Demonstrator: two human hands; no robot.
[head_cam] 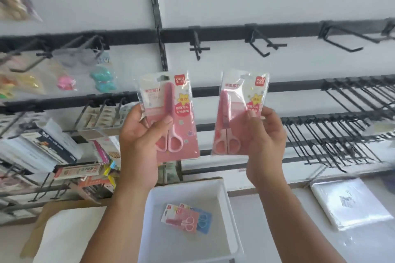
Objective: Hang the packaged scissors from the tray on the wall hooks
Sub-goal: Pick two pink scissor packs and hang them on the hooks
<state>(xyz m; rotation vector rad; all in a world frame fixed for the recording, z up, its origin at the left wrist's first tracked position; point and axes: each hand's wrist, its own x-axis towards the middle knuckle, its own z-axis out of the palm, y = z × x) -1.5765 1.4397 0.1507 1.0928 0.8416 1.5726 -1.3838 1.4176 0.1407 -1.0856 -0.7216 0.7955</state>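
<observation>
Left hand (141,134): raised in front of the wall, pinching a pink scissors pack (171,113) by its lower left edge, thumb lying across the front, fingers behind. The grip is sitting low, apparently to be leaving the hang slot at the card's top free for a hook.

Right hand (265,136): raised level with the left, pinching a second pink pack (239,113) along its right edge, thumb on the front, fingers behind. This pack is tilting slightly left; its top slot is likewise standing clear of the fingers.

Both packs: being held upright, printed faces toward the camera, well apart from each other, below the upper rail. Neither is touching any hook yet. Judged step: lining up before hanging.

Bare hook (197,46): projecting from the upper rail, above and between the two packs; a likely target, as are the double-pronged hooks (265,46) to its right.

Lower right racks (342,126): many bare prongs crowding together.

Left racks: carrying other packaged stock, blurred; contents cannot be told.

Tray (222,190): white, lying on the counter below the hands, holding the remaining packs (187,216), pink ones overlapping a blue one. Judged progress: partway, stock remaining.

Clear plastic bags (350,203): lying flat on the counter, right of the tray.
</observation>
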